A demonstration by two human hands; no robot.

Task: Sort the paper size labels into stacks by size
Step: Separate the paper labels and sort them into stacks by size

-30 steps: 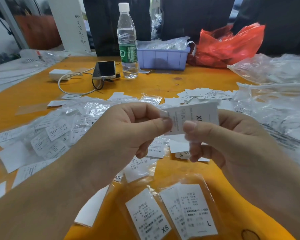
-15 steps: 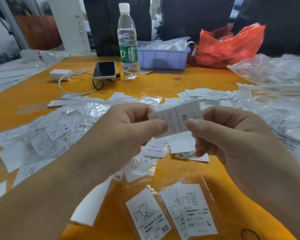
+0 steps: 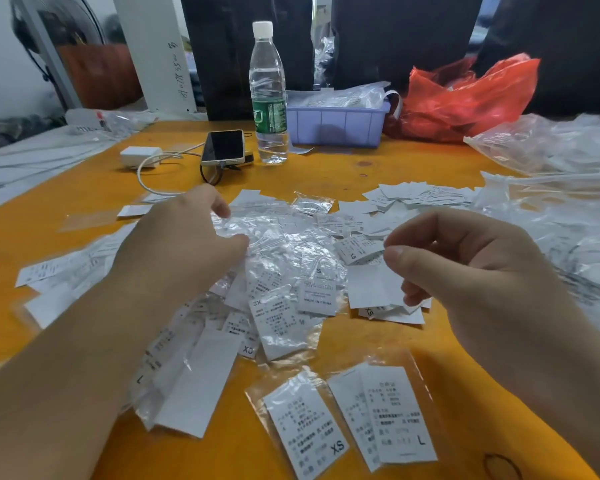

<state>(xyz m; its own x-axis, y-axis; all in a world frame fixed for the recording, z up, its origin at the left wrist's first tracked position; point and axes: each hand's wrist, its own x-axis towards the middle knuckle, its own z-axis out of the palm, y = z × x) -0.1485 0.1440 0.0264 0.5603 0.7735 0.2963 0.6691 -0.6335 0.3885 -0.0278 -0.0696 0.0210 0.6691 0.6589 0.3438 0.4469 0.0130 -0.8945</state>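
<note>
My left hand (image 3: 187, 244) lies spread, fingers relaxed, on the crinkled plastic over the heap of labels (image 3: 284, 292) mid-table. My right hand (image 3: 465, 268) hangs over the XS stack (image 3: 378, 285), fingers curled; I cannot tell if they pinch a label. Near me, clear bags (image 3: 347, 417) hold XS and L labels. The purple bin (image 3: 336, 124) holds bagged plastic, beside a bottle (image 3: 268, 95).

Left hand (image 3: 184, 244) covers part of the label pile (image 3: 284, 271); its fingertips are hidden. Small print on the labels is illegible. Both forearms are cut off by the frame's lower edge.
</note>
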